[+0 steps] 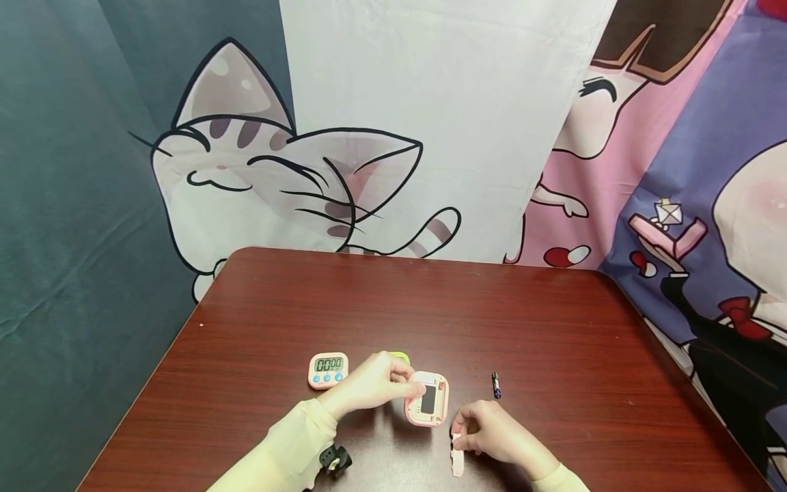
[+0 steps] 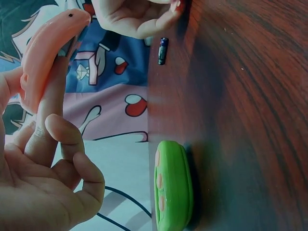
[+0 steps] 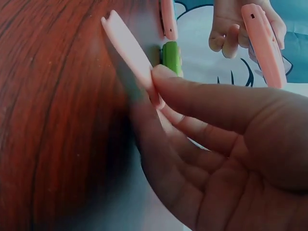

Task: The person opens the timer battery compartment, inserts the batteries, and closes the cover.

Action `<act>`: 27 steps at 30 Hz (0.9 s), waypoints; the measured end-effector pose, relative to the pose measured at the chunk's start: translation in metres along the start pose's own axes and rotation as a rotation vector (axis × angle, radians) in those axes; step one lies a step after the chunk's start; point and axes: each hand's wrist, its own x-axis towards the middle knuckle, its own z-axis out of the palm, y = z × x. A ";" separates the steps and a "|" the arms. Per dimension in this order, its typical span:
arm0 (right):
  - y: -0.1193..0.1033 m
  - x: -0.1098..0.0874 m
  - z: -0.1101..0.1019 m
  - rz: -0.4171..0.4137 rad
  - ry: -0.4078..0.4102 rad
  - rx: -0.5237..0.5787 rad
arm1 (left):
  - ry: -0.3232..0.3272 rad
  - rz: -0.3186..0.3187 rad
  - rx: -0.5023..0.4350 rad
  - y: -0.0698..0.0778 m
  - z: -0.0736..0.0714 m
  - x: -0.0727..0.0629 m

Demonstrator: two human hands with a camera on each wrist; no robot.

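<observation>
Between thumb and fingers, my left hand (image 1: 376,383) pinches a pink digital timer (image 1: 428,400) off the table. Its pale back, with a dark rectangle, faces me, and a slot along its right side looks uncovered. My right hand (image 1: 492,432) pinches a small, thin pink cover (image 1: 458,459) close to the tabletop, just right of and nearer than the timer. The right wrist view shows the pink cover (image 3: 129,45) tilted between thumb and fingers. A small dark battery (image 1: 496,385) lies beyond the right hand.
Left of my left forearm, another pink timer (image 1: 328,371) rests with its display up, showing zeros. A green timer (image 2: 173,187) sits on the table, mostly hidden behind my left hand in the head view. The brown table (image 1: 393,301) ends at a printed cloth backdrop.
</observation>
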 end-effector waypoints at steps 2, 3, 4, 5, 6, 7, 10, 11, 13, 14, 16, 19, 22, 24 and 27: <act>0.001 0.001 0.001 -0.031 0.041 -0.089 | -0.019 0.007 0.008 0.000 0.000 0.000; 0.001 0.002 0.001 -0.043 0.057 -0.123 | -0.028 0.009 0.005 0.000 0.000 0.000; 0.002 0.002 0.001 -0.054 0.069 -0.146 | -0.035 0.010 -0.001 0.000 0.000 0.000; 0.002 0.002 0.002 -0.058 0.074 -0.154 | -0.038 0.011 -0.004 0.000 0.000 0.000; 0.002 0.002 0.002 -0.062 0.078 -0.161 | -0.039 0.010 -0.008 -0.001 0.000 0.000; 0.002 0.002 0.002 -0.063 0.080 -0.165 | -0.037 0.012 -0.009 -0.001 0.000 0.000; 0.001 0.002 0.002 -0.060 0.079 -0.165 | -0.026 0.009 -0.010 -0.001 0.000 0.000; 0.000 0.002 0.002 -0.059 0.078 -0.164 | -0.023 0.008 -0.010 -0.002 0.000 0.000; 0.000 0.002 0.002 -0.055 0.072 -0.161 | -0.019 0.000 -0.013 -0.002 0.000 0.000; -0.001 0.002 0.003 -0.053 0.069 -0.159 | -0.019 -0.002 -0.018 -0.001 0.000 0.000; -0.001 0.002 0.003 -0.052 0.064 -0.158 | -0.018 -0.004 -0.024 -0.001 -0.001 -0.001; 0.000 0.002 0.003 -0.049 0.061 -0.155 | -0.020 0.001 -0.033 0.001 -0.001 -0.002; 0.000 0.003 0.003 -0.043 0.063 -0.153 | -0.022 0.001 -0.036 0.001 -0.001 -0.002; 0.000 0.003 0.003 -0.038 0.063 -0.150 | -0.019 -0.001 -0.032 0.000 -0.001 -0.002; 0.001 0.003 0.003 -0.040 0.064 -0.145 | -0.011 -0.005 -0.021 -0.001 -0.002 -0.001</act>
